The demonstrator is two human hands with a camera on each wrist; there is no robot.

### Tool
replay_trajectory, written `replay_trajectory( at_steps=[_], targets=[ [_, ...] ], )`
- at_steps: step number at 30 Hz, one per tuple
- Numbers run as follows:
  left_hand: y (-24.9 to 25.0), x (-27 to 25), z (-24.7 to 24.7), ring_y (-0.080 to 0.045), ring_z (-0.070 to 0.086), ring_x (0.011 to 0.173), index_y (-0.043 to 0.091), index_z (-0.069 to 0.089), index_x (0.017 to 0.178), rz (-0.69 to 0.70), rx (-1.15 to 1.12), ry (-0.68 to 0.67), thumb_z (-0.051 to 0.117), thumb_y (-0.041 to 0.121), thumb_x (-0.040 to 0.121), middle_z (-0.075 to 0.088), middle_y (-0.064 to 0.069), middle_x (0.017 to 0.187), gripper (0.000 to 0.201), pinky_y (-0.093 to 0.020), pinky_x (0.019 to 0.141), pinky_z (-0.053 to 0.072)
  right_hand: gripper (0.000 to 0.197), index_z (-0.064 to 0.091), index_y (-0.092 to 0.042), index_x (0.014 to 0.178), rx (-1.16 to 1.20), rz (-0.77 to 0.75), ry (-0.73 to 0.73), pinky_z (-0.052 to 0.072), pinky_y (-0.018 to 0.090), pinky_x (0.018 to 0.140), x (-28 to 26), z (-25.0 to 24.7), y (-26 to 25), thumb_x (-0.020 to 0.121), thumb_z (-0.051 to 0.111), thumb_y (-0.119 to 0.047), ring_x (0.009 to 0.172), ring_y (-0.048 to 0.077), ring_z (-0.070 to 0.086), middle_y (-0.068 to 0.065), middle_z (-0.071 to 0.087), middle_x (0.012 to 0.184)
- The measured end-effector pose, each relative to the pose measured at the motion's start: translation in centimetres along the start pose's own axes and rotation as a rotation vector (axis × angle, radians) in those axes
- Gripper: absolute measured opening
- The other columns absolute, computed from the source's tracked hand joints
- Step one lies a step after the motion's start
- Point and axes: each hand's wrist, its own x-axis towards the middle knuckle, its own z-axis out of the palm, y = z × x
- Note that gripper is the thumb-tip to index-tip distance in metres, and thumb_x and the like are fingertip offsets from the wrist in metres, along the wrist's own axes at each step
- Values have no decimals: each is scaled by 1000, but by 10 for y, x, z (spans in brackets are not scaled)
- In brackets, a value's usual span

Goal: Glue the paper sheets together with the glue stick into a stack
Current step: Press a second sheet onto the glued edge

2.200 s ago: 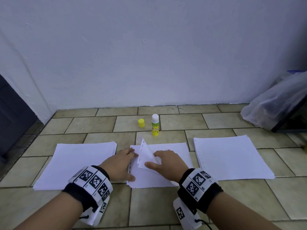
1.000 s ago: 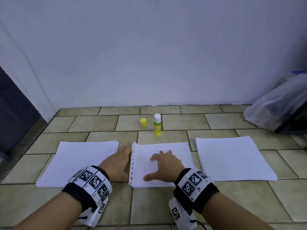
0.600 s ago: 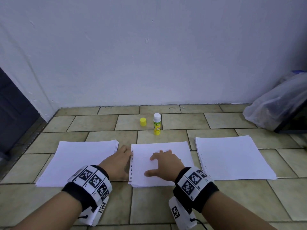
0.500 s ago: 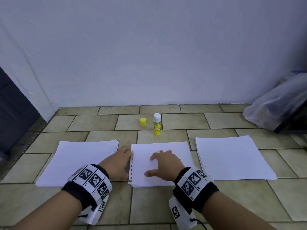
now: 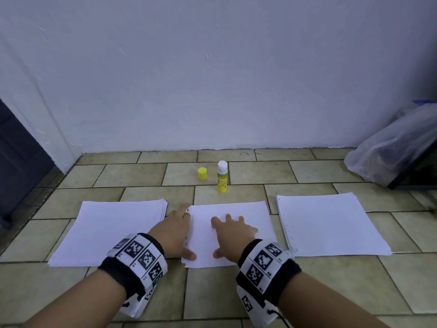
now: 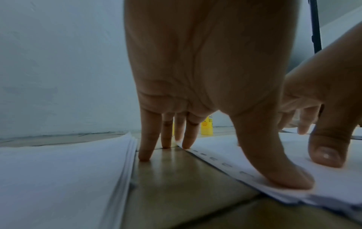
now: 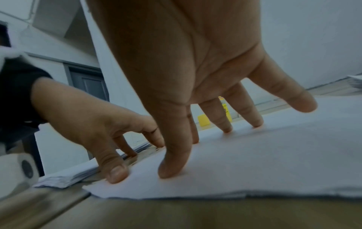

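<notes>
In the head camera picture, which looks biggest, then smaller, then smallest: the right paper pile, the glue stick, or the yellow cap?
1. right paper pile, by far
2. glue stick
3. yellow cap

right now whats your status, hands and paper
Left hand open, thumb on middle white paper stack. Right hand flat, pressing it. Uncapped yellow glue stick upright behind, untouched.

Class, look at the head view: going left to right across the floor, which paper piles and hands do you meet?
Left paper pile → left hand → middle paper pile, with the right hand flat on it → right paper pile.
</notes>
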Motion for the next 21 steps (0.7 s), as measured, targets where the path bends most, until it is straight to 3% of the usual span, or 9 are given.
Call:
replay_trajectory(
  at_steps=[2, 4, 9, 12, 15, 19, 21],
  targets=[
    [2, 0, -2, -18, 23, 141, 6, 14, 148, -21, -2, 2, 77, 52, 72, 13, -4, 156, 110, -30, 111, 32, 67, 25, -22, 139, -32, 10, -2, 36, 63, 100, -1, -2, -5, 87, 66, -30, 134, 45, 24, 15, 29, 143],
    [2, 1, -3, -17, 26, 138, 8, 16, 147, -36, -11, 4, 78, 53, 69, 21, -3, 152, 109, -31, 110, 33, 67, 25, -20, 139, -32, 4, 2, 39, 61, 99, -1, -2, -5, 87, 67, -29, 133, 47, 25, 18, 29, 142],
    [4, -1, -2, -18, 23, 140, 7, 16, 147, -49, 23, -4, 78, 53, 69, 19, -4, 154, 110, -33, 110, 34, 63, 28, -13, 137, -149, -3, 100, 43, 53, 95, -4, 2, -10, 87, 66, -25, 124, 36, 36, 18, 35, 135],
    [5, -1, -2, -17, 21, 141, 6, 12, 150, -50, 52, -5, 76, 53, 71, 15, -3, 156, 112, -33, 110, 34, 70, 17, -10, 147, -168, -119, 158, 26, 60, 107, 0, 3, -15, 91, 58, -16, 140, 34, 17, 16, 10, 155],
    [4, -1, 0, -16, 19, 143, 9, 10, 152, -51, 58, -2, 75, 56, 71, 12, -1, 158, 114, -32, 111, 32, 82, 3, -14, 153, -137, -285, 52, 6, 57, 115, 10, -1, -17, 91, 57, -9, 148, 21, -2, 4, -4, 161],
    [5, -3, -1, -16, 16, 144, 7, 3, 153, -54, 61, -18, 73, 55, 73, 7, -1, 159, 117, -31, 112, 31, 93, 9, -19, 153, -82, -295, -37, 3, 53, 118, 19, -13, 0, 83, 71, -22, 145, 21, 19, 0, 12, 160],
    [5, -3, -2, -16, 16, 143, 6, 2, 153, -54, 53, -21, 73, 55, 73, 7, -1, 158, 117, -31, 111, 32, 85, 16, -21, 151, 6, -246, -9, 5, 50, 119, 18, -16, 12, 85, 68, -31, 141, 23, 28, -2, 22, 157]
  ],
)
